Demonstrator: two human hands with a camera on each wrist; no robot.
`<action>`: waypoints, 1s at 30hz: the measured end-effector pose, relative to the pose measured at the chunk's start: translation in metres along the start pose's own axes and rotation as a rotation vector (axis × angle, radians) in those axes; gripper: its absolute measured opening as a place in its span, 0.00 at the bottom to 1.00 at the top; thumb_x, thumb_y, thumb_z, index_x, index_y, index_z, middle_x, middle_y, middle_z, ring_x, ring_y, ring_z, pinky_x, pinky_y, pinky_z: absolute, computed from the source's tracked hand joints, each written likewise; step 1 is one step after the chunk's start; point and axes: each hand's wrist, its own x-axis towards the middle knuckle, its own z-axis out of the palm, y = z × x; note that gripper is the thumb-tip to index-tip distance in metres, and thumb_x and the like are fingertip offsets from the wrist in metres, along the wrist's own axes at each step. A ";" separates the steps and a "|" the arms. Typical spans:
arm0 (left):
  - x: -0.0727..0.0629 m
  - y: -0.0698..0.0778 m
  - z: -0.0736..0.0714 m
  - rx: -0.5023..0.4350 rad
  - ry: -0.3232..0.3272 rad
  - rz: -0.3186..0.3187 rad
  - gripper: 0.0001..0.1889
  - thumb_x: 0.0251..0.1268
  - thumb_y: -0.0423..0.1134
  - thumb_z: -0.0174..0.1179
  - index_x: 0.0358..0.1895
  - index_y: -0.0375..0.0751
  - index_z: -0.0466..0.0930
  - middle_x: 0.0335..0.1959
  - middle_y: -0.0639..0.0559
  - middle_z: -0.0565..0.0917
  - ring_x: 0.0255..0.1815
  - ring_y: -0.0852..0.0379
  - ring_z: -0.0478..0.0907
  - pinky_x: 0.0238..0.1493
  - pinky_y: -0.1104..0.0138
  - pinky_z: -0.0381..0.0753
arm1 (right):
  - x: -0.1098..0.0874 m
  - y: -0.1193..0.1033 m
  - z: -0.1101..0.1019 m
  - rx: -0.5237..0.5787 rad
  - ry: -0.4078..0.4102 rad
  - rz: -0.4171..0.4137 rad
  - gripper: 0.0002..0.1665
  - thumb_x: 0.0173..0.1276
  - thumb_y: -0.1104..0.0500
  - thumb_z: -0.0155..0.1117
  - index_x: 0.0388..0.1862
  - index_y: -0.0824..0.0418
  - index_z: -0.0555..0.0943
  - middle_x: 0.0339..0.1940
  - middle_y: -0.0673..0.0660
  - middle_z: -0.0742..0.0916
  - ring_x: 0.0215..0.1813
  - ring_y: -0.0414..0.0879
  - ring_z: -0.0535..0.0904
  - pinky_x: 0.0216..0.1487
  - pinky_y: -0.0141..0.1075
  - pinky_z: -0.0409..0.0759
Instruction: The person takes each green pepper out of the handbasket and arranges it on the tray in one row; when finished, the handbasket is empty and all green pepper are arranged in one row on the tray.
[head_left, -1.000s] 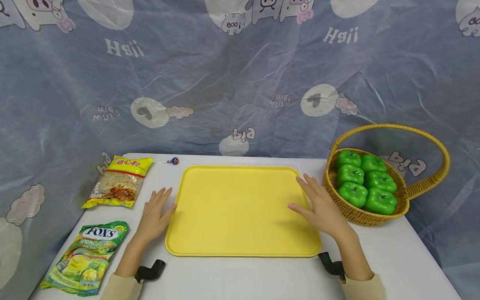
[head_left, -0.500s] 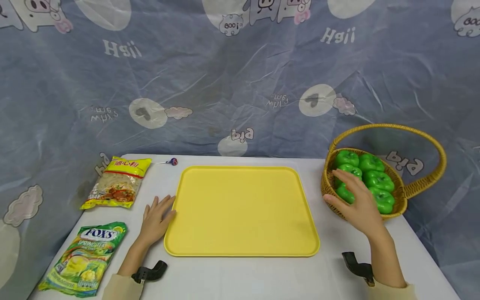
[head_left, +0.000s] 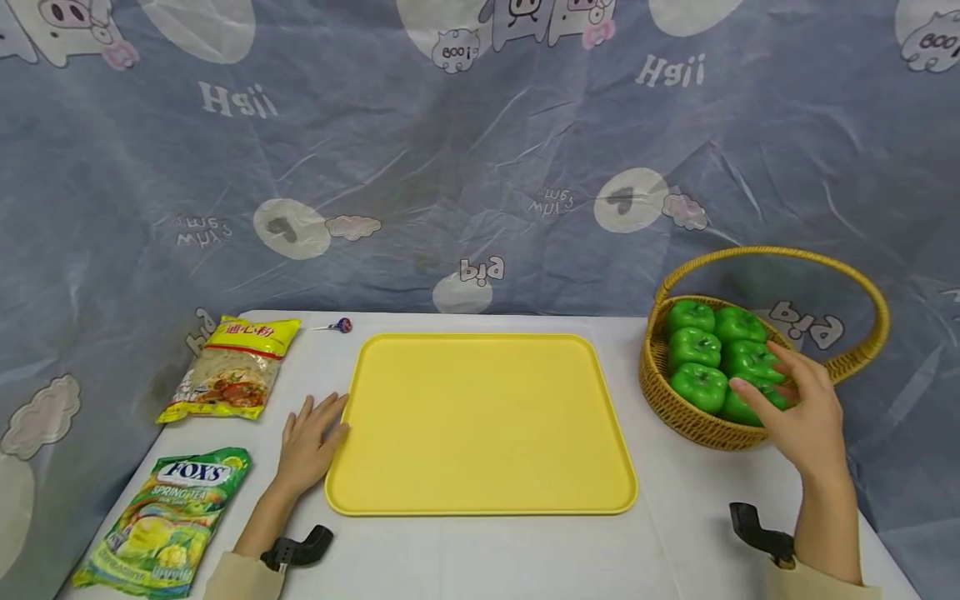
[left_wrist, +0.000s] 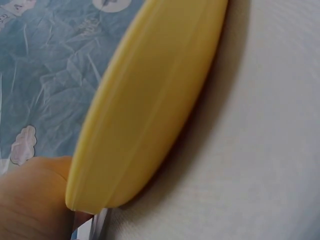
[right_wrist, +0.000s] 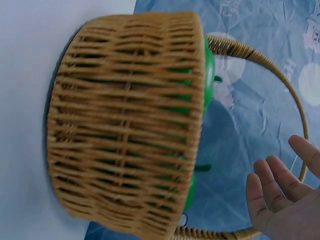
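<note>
Several green bell peppers (head_left: 693, 348) fill a wicker basket (head_left: 693, 421) at the right of the table. My right hand (head_left: 810, 417) is over the basket's near right side, its spread fingers overlapping the nearest right pepper in the head view. Seen from the right wrist, the same hand (right_wrist: 285, 195) is beside the rim with nothing in its grasp. My left hand (head_left: 309, 442) lies at the left edge of a yellow tray (head_left: 480, 425), fingers straight and fingertips right at the rim. The tray's side wall (left_wrist: 145, 110) fills much of the left wrist view.
At the left lie a yellow pasta bag (head_left: 234, 367) and a green Fox's candy bag (head_left: 165, 521). A lollipop (head_left: 342, 325) rests near the table's back edge. The basket's tall handle (head_left: 772, 250) arches above the peppers. A printed grey-blue cloth (head_left: 450, 167) hangs behind.
My right hand has moved rightward from the tray's right edge to above the basket of peppers. The left hand has settled slightly lower at the tray's left edge.
</note>
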 end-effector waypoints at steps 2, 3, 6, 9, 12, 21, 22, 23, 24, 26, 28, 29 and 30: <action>0.000 0.000 0.000 0.000 0.006 0.001 0.26 0.73 0.43 0.53 0.71 0.42 0.66 0.73 0.35 0.65 0.76 0.26 0.44 0.71 0.33 0.34 | 0.001 0.007 -0.002 0.009 -0.001 0.035 0.43 0.62 0.55 0.71 0.75 0.54 0.65 0.64 0.63 0.69 0.51 0.19 0.60 0.45 0.14 0.61; -0.001 0.000 0.000 0.000 0.008 0.001 0.26 0.73 0.43 0.53 0.71 0.42 0.66 0.73 0.35 0.65 0.76 0.26 0.44 0.71 0.33 0.34 | 0.001 0.010 -0.003 0.006 -0.002 0.051 0.44 0.62 0.55 0.71 0.76 0.53 0.64 0.62 0.61 0.69 0.50 0.19 0.60 0.44 0.14 0.61; -0.001 0.000 0.000 -0.003 0.013 0.002 0.26 0.73 0.42 0.53 0.71 0.42 0.66 0.73 0.35 0.65 0.76 0.26 0.45 0.71 0.33 0.34 | 0.002 0.019 -0.005 0.001 -0.021 0.097 0.47 0.62 0.53 0.71 0.77 0.54 0.60 0.58 0.58 0.69 0.47 0.20 0.61 0.42 0.14 0.63; -0.002 0.000 0.000 -0.006 0.016 0.002 0.26 0.73 0.42 0.53 0.71 0.42 0.67 0.73 0.35 0.65 0.76 0.26 0.45 0.71 0.33 0.34 | 0.003 0.027 -0.005 -0.022 -0.061 0.140 0.50 0.63 0.51 0.70 0.78 0.57 0.57 0.60 0.60 0.68 0.44 0.23 0.61 0.40 0.18 0.63; -0.002 0.001 0.000 -0.007 0.019 0.004 0.26 0.73 0.42 0.53 0.71 0.41 0.67 0.72 0.35 0.66 0.76 0.26 0.45 0.71 0.33 0.34 | 0.003 0.035 -0.003 -0.048 -0.113 0.179 0.52 0.64 0.48 0.69 0.79 0.59 0.53 0.66 0.68 0.65 0.48 0.35 0.65 0.41 0.23 0.63; -0.001 0.002 -0.001 0.001 0.013 0.000 0.26 0.73 0.42 0.54 0.71 0.42 0.67 0.72 0.35 0.66 0.76 0.26 0.45 0.71 0.33 0.35 | 0.002 0.052 0.003 -0.085 -0.176 0.246 0.56 0.63 0.44 0.68 0.80 0.61 0.48 0.68 0.73 0.62 0.57 0.64 0.64 0.43 0.34 0.63; -0.001 0.002 -0.001 0.002 0.012 -0.003 0.26 0.73 0.42 0.54 0.71 0.42 0.67 0.73 0.35 0.66 0.76 0.26 0.45 0.72 0.33 0.35 | 0.002 0.054 0.004 -0.086 -0.179 0.249 0.57 0.63 0.44 0.68 0.80 0.61 0.48 0.68 0.74 0.62 0.56 0.63 0.64 0.43 0.34 0.62; -0.001 0.002 -0.001 0.002 0.012 -0.005 0.26 0.73 0.42 0.54 0.71 0.42 0.67 0.73 0.35 0.65 0.76 0.26 0.45 0.72 0.33 0.35 | 0.002 0.055 0.004 -0.089 -0.182 0.250 0.57 0.63 0.44 0.68 0.80 0.62 0.48 0.68 0.74 0.62 0.55 0.62 0.64 0.42 0.34 0.61; -0.001 0.002 -0.001 0.002 0.012 -0.006 0.26 0.73 0.42 0.54 0.71 0.42 0.67 0.73 0.35 0.66 0.76 0.26 0.45 0.72 0.33 0.35 | 0.003 0.056 0.005 -0.091 -0.184 0.250 0.57 0.63 0.44 0.68 0.80 0.62 0.48 0.67 0.75 0.62 0.54 0.62 0.63 0.41 0.33 0.60; -0.001 0.002 -0.001 0.003 0.011 -0.011 0.26 0.73 0.41 0.54 0.71 0.42 0.67 0.73 0.35 0.65 0.76 0.26 0.45 0.72 0.33 0.35 | 0.003 0.059 0.005 -0.092 -0.190 0.248 0.57 0.63 0.44 0.68 0.80 0.63 0.48 0.67 0.76 0.62 0.54 0.62 0.63 0.41 0.34 0.59; -0.001 0.003 -0.001 0.003 0.011 -0.013 0.26 0.73 0.41 0.54 0.71 0.43 0.67 0.73 0.36 0.65 0.77 0.27 0.45 0.72 0.34 0.34 | 0.003 0.060 0.006 -0.092 -0.195 0.244 0.57 0.64 0.44 0.68 0.80 0.63 0.48 0.67 0.77 0.61 0.56 0.64 0.63 0.42 0.34 0.60; -0.001 0.003 -0.001 0.002 0.012 -0.013 0.26 0.73 0.41 0.54 0.71 0.43 0.67 0.73 0.36 0.65 0.77 0.27 0.45 0.72 0.34 0.34 | 0.003 0.061 0.006 -0.091 -0.196 0.240 0.57 0.64 0.44 0.68 0.80 0.63 0.48 0.68 0.77 0.61 0.57 0.65 0.63 0.42 0.35 0.60; -0.001 0.003 -0.001 0.003 0.012 -0.013 0.26 0.73 0.42 0.54 0.71 0.43 0.67 0.73 0.36 0.65 0.77 0.27 0.45 0.72 0.34 0.34 | 0.003 0.061 0.006 -0.091 -0.198 0.237 0.57 0.64 0.44 0.68 0.79 0.64 0.48 0.68 0.78 0.61 0.58 0.66 0.63 0.43 0.36 0.61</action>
